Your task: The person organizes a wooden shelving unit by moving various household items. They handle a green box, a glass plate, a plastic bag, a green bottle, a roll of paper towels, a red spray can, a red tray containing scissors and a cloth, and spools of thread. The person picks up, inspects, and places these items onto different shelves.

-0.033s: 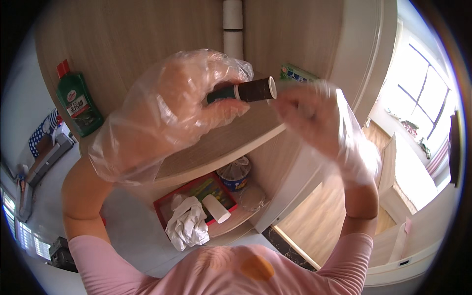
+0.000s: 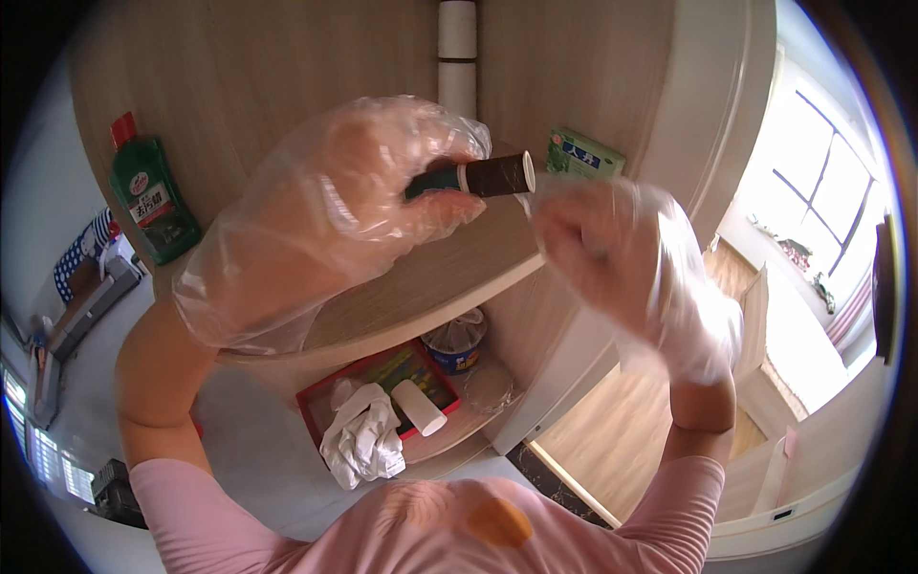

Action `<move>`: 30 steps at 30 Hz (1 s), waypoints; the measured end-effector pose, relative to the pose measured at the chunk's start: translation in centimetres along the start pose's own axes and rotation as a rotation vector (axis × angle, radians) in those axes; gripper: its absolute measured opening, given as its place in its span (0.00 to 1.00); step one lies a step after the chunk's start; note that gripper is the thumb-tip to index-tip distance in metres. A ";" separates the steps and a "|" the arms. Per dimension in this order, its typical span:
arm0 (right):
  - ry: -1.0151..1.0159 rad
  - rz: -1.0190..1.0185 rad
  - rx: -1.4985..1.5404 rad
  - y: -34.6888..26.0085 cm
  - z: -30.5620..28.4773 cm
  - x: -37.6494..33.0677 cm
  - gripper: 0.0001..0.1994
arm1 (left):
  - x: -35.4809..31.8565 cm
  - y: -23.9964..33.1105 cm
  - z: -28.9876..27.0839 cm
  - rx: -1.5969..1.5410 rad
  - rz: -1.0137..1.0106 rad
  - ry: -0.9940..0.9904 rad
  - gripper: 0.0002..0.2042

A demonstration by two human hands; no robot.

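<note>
Both my hands wear clear, loose plastic gloves. My left hand (image 2: 359,182) is closed round a slim stack of paper cups (image 2: 497,175), dark green towards the palm and dark brown outside, with white rims. The stack lies nearly level above the wooden shelf (image 2: 449,251), its open end facing right. Just right of that end is my right hand (image 2: 612,253), its fingers curled in and blurred by motion. A pale wisp shows by its fingertips, and whether they pinch anything is hidden.
A green bottle (image 2: 153,206) with a red cap stands at the left. White cylinders (image 2: 457,38) rise in the back corner, near a green box (image 2: 583,153). Below, a red tray (image 2: 320,426) holds crumpled white paper (image 2: 363,435) and a white cup (image 2: 418,408), beside a blue tub (image 2: 454,354).
My right hand has dropped slightly, baring more of the green box behind it. The left hand still holds the cups in nearly the same place.
</note>
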State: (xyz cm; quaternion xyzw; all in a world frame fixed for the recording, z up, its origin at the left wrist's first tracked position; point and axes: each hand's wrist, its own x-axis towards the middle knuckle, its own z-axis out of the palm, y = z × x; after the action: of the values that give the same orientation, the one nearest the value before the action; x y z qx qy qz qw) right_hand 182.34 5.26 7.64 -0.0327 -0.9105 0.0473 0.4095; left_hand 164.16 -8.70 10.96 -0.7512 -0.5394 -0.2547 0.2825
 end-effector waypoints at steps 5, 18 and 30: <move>0.181 -0.446 -0.342 -0.3 -0.4 2.1 0.04 | -0.9 0.2 1.7 -0.229 -0.001 -0.028 0.13; 0.253 -0.400 -0.232 -1.1 1.5 2.1 0.05 | 0.3 0.5 0.2 -0.163 -0.221 -0.128 0.15; -0.328 0.223 0.314 2.6 0.3 3.3 0.08 | -1.5 -2.2 0.7 -0.482 -0.548 -0.003 0.19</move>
State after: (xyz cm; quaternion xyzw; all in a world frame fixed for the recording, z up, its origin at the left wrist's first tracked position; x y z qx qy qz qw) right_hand 179.99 8.17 9.56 -0.0610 -0.9370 0.2377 0.2488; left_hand 161.69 -8.60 9.77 -0.6242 -0.6455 -0.4397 0.0180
